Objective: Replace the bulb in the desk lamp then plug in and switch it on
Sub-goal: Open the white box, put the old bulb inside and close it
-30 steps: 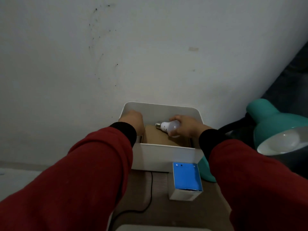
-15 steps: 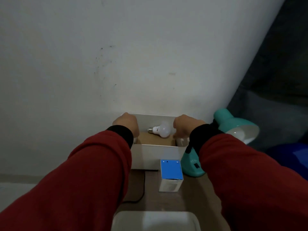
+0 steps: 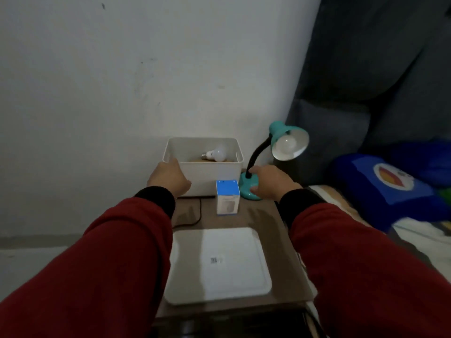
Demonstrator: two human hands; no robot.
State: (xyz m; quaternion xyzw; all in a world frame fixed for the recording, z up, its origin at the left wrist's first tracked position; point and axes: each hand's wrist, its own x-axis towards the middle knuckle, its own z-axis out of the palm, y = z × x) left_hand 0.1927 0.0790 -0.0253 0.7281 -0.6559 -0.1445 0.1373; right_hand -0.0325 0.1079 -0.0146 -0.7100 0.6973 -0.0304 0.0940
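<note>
- Brown desk (image 3: 266, 220) under both hands.
- White bin (image 3: 214, 176), blue-topped box (image 3: 227, 196), teal lamp base (image 3: 249, 189) between hands.
- White lid (image 3: 217, 264), black cord (image 3: 195, 220) nearer than hands.

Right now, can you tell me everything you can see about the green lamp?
The desk lamp is teal, glossy like painted metal or plastic. It has a round base on the brown table, a bendy black neck curving up, and a cone shade, white inside, tilted toward the camera. A white bulb sits in the shade, unlit. The right hand rests on the base. It stands right of the white bin.
</note>
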